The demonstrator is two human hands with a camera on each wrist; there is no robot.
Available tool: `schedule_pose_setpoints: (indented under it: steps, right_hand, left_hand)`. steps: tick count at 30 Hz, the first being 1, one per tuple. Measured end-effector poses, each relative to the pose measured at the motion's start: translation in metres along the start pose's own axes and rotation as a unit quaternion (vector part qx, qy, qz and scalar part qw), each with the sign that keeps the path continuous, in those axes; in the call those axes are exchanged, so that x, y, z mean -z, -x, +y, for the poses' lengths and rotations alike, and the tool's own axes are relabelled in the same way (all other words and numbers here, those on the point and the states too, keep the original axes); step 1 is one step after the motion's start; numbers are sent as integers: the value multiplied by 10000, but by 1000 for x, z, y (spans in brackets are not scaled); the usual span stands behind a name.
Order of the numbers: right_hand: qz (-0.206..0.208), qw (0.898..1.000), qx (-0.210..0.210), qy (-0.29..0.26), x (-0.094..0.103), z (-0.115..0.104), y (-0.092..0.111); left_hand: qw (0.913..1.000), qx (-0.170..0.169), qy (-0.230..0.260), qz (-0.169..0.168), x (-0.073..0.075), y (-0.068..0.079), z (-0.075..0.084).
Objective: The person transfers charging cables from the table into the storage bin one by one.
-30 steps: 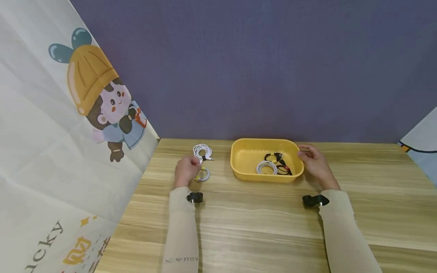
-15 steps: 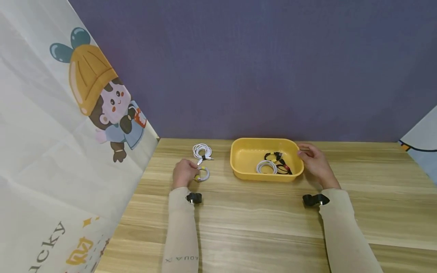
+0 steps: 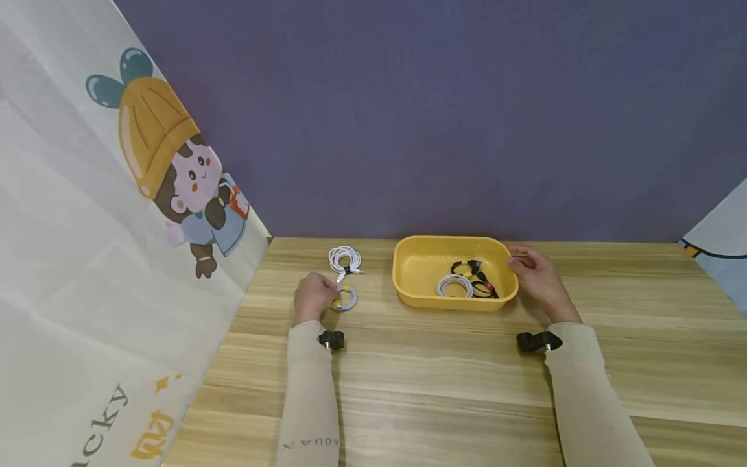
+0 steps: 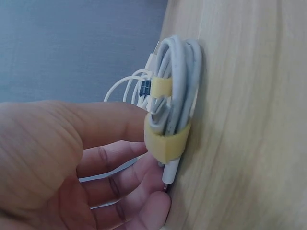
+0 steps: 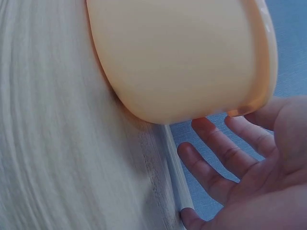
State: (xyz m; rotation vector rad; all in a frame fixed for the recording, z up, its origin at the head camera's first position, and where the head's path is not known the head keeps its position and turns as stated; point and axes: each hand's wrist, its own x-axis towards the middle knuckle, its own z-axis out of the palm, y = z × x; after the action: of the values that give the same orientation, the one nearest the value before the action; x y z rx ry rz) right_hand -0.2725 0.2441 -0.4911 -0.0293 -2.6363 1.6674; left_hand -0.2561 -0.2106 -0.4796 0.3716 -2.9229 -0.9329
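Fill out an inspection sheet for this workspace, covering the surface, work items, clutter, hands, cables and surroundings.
Surface: wood-grain table.
Work items: yellow bin; yellow-banded coil and white coil with black tie outside it, on the bin's left.
Clutter: nothing seen beyond the listed items.
Left hand: fingers touch the yellow-banded coil; whether they grip it is unclear.
Right hand: holds the bin's right end, thumb at the rim.
Cables: inside the bin, a pale coil and black cables.
Surroundings: dark blue panel behind, cartoon-printed sheet at left.
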Motion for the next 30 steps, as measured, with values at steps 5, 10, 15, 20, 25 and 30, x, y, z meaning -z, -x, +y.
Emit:
schedule_pose_setpoints:
  steps: [5,10,15,20,25,30]
  right_hand:
    - [-11,9999,-113,-3,0,-1,0]
    - [-28,9999,-159,21,1,0,0]
    - [-49,9997,-176,162,2,0,0]
    - [-41,9996,-177,227,2,-2,0]
    - [13,9997,-136,210,2,-4,0]
    - [21,9997,-135,199,2,-5,1]
  left_hand:
    - [10000,40,-41,59,-1,0,1]
    - [9999,7,-79,141,-1,0,1]
    - [9997,-96,-76,221,-2,-1,0]
    - [9997,-147,-20,218,-1,-1,2]
    - [9996,-191,26,210,1,-1,4]
    - [9996,-180,110,168,0,-2,4]
